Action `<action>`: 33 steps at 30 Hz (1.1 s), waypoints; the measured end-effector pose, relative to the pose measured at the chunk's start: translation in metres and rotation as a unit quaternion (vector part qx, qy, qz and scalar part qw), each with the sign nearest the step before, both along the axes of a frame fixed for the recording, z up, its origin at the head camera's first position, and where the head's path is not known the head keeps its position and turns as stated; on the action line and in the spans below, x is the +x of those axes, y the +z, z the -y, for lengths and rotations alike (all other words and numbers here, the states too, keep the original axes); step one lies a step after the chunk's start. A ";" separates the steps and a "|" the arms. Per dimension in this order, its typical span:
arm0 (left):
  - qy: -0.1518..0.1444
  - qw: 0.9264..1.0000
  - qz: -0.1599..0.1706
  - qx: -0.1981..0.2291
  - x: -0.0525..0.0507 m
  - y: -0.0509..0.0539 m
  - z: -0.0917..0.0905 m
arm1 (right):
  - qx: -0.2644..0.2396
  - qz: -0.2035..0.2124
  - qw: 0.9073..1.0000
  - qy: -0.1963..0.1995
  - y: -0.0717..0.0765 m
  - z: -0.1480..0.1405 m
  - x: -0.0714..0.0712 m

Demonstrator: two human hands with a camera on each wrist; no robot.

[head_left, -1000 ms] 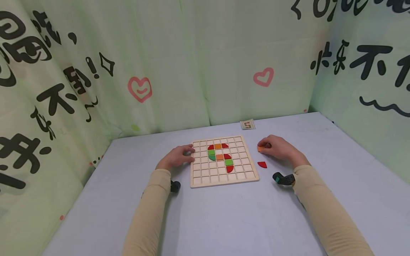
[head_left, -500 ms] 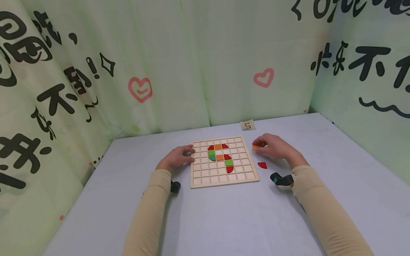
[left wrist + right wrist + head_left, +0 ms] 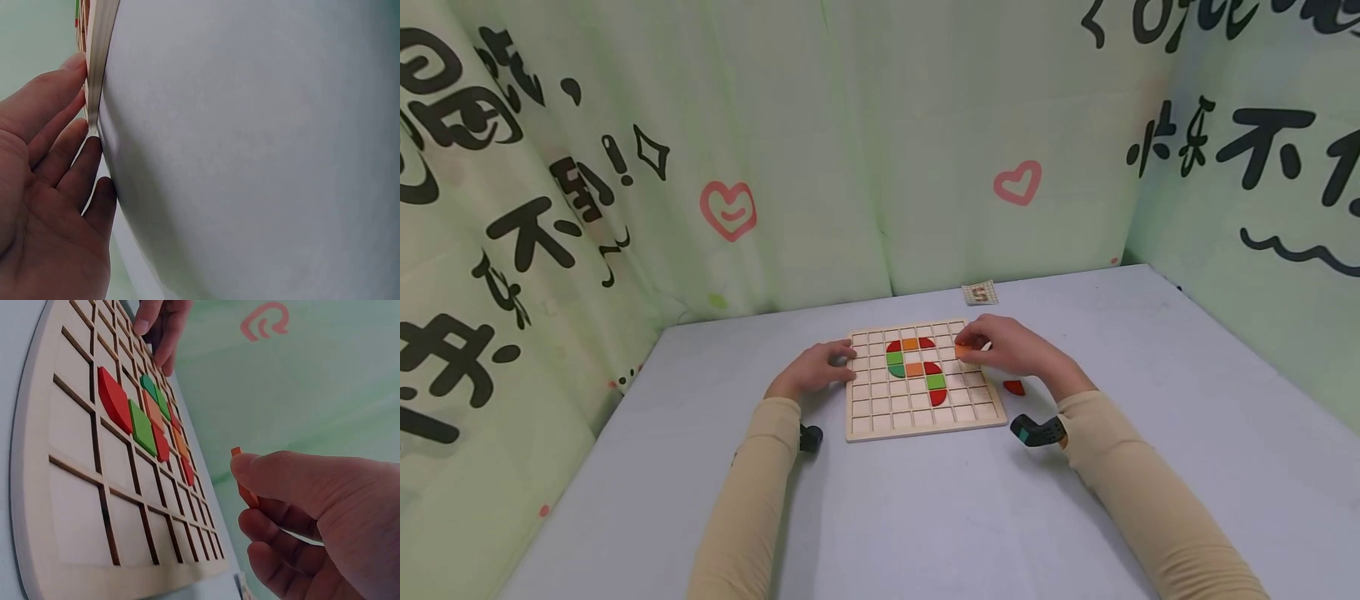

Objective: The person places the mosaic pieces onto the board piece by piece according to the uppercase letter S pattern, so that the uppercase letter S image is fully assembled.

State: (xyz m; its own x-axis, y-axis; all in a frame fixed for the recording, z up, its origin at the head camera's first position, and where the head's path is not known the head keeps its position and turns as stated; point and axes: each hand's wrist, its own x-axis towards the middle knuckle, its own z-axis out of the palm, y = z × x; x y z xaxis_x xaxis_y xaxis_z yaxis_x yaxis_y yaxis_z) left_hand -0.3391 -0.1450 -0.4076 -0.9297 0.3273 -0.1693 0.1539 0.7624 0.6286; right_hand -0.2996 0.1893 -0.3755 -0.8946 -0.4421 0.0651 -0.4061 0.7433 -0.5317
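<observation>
A square wooden grid board (image 3: 925, 421) lies on the table, with several red, orange and green tiles set in its cells in a curving line. My left hand (image 3: 816, 367) touches the board's left edge; in the left wrist view its fingers are fairly straight, with the thumb on the rim. Over the board's right side, my right hand (image 3: 1006, 346) pinches an orange tile (image 3: 961, 352) between thumb and fingers. The right wrist view shows this tile (image 3: 245, 487) held above the grid, apart from it. A loose red quarter-round tile (image 3: 1014, 387) rests on the table beside the board's right edge.
A small printed card (image 3: 980, 292) lies behind the board near the table's back edge. The white-covered table (image 3: 917, 517) meets a pale green curtain (image 3: 820, 150) with black writing and pink hearts. Dark cameras sit on both wrists.
My right hand has moved left with the orange tile, from the table beside the board to over its right columns. The left hand has stayed at the left edge.
</observation>
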 end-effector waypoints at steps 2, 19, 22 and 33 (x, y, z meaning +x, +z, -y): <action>0.002 1.000 0.002 0.002 0.000 0.000 0.000 | -0.001 0.000 1.000 0.012 0.000 0.007 0.001; 0.009 1.000 0.002 0.001 0.001 0.000 -0.001 | 0.036 0.008 0.995 0.093 -0.010 0.052 0.011; 0.013 1.000 0.004 0.001 0.001 0.000 -0.002 | 0.046 -0.003 0.993 0.107 -0.012 0.057 0.012; 0.007 1.000 0.002 0.001 0.003 0.001 -0.001 | 0.070 -0.030 0.987 0.139 -0.016 0.067 0.014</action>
